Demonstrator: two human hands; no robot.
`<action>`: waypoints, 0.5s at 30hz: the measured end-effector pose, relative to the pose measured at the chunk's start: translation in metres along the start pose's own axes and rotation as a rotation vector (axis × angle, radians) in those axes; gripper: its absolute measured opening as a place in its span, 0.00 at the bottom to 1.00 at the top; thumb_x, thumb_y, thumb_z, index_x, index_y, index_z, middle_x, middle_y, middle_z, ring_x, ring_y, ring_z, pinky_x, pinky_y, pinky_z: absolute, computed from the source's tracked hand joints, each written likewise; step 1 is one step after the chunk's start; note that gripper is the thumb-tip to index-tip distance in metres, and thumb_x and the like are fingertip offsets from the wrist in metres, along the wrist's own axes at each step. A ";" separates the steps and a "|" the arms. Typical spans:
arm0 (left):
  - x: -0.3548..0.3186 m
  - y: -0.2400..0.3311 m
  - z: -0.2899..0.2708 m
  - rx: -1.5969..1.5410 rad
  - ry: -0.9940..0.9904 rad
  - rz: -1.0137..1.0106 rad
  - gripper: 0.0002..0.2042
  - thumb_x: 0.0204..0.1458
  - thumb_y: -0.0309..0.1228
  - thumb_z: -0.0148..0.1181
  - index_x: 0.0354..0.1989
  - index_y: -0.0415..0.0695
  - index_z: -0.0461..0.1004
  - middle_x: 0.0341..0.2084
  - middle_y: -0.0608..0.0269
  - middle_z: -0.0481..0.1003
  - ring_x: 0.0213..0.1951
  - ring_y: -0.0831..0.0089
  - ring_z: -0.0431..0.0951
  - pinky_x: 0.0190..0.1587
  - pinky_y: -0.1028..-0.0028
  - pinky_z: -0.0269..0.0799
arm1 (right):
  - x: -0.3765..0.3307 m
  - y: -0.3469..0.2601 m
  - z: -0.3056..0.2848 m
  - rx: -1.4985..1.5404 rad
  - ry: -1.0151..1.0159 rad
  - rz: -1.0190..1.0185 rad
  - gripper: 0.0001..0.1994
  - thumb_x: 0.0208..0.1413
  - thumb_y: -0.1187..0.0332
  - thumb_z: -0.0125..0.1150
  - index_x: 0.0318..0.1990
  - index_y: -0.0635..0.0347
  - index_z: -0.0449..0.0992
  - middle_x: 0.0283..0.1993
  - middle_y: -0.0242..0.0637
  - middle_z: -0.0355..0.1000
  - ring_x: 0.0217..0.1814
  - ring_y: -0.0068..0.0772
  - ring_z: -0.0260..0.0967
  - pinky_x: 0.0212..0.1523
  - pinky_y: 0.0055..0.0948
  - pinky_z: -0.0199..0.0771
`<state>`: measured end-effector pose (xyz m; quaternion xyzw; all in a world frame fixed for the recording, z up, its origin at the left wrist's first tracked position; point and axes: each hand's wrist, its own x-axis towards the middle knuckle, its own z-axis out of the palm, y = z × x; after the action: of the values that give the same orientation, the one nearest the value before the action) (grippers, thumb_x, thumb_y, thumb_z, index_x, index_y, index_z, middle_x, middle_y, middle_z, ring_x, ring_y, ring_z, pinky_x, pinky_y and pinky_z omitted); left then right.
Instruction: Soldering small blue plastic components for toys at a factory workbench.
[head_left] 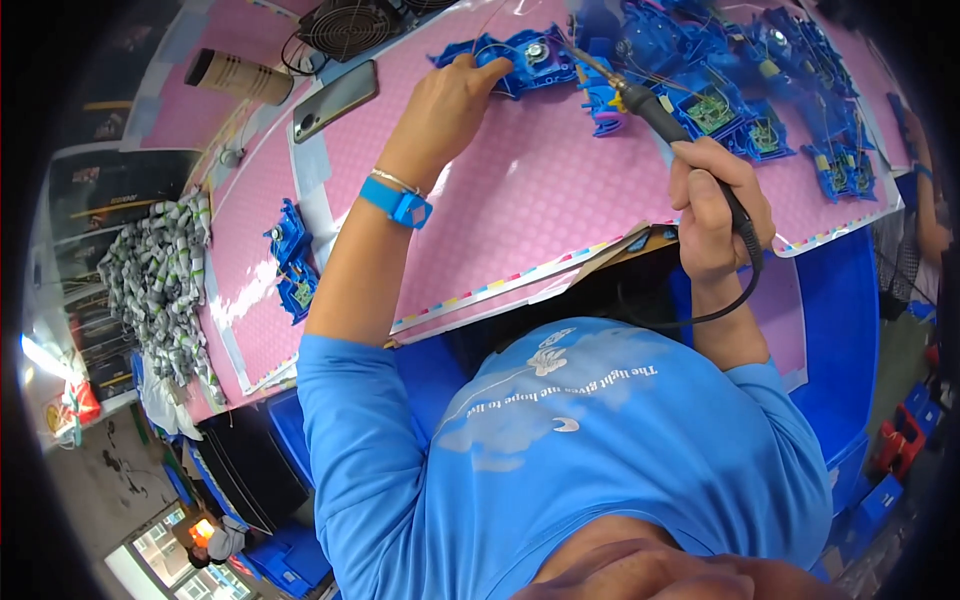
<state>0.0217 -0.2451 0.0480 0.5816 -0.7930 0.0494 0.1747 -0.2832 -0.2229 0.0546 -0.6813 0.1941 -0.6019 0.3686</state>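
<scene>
My left hand [452,100], wearing a blue wrist strap [396,202], is at the far edge of the pink-covered bench. Its fingers are bent onto a blue plastic housing [530,62], which has a round silvery part inside. A thin wire or strand runs near those fingertips, too fine to tell which. In my right hand [722,205] is the handle of a soldering iron [650,108], its cord hanging down past the wrist. The iron's thin tip points up and left, close to the housing's right end. Blue and purple housing parts [602,105] lie just beneath the iron.
Blue housings with green circuit boards [708,110] are heaped at the right. Another open housing [292,262] lies at the left, near a pile of grey-white parts [160,280]. A phone [336,100], a cup-like cylinder [238,77] and a fan [350,27] stand along the far left.
</scene>
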 end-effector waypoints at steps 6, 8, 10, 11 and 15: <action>-0.056 0.078 -0.047 -0.153 -0.106 -0.208 0.14 0.48 0.21 0.65 0.44 0.40 0.77 0.34 0.44 0.79 0.36 0.44 0.80 0.39 0.54 0.76 | -0.002 0.002 0.014 -0.026 -0.119 -0.085 0.12 0.62 0.76 0.54 0.49 0.76 0.76 0.27 0.40 0.71 0.27 0.29 0.67 0.28 0.29 0.65; -0.081 0.103 -0.061 -0.190 -0.117 -0.281 0.16 0.48 0.23 0.68 0.48 0.41 0.80 0.35 0.47 0.81 0.37 0.49 0.82 0.39 0.60 0.77 | -0.004 0.007 0.026 -0.053 -0.182 -0.140 0.12 0.61 0.77 0.56 0.49 0.75 0.76 0.29 0.43 0.73 0.28 0.33 0.70 0.30 0.30 0.69; -0.097 0.119 -0.073 -0.413 -0.093 -0.325 0.13 0.50 0.23 0.69 0.46 0.42 0.82 0.33 0.50 0.82 0.35 0.55 0.83 0.37 0.64 0.77 | -0.013 0.005 0.034 -0.137 -0.303 -0.170 0.12 0.58 0.78 0.62 0.50 0.71 0.76 0.38 0.51 0.79 0.36 0.46 0.79 0.38 0.37 0.79; -0.100 0.114 -0.073 -0.416 -0.096 -0.331 0.13 0.50 0.23 0.69 0.46 0.42 0.82 0.33 0.50 0.82 0.35 0.55 0.83 0.37 0.64 0.77 | -0.017 0.006 0.038 -0.134 -0.306 -0.166 0.12 0.58 0.78 0.62 0.50 0.71 0.76 0.38 0.51 0.79 0.36 0.46 0.79 0.38 0.37 0.79; -0.093 0.071 -0.069 -0.154 0.083 -0.432 0.13 0.53 0.24 0.68 0.48 0.45 0.83 0.35 0.52 0.83 0.33 0.60 0.83 0.36 0.69 0.76 | -0.033 0.002 0.052 -0.170 -0.352 -0.244 0.17 0.56 0.76 0.67 0.52 0.69 0.75 0.46 0.58 0.79 0.46 0.54 0.81 0.47 0.41 0.81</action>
<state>-0.0054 -0.1192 0.0899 0.7201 -0.6436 -0.0258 0.2578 -0.2393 -0.1867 0.0310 -0.8227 0.0930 -0.4956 0.2625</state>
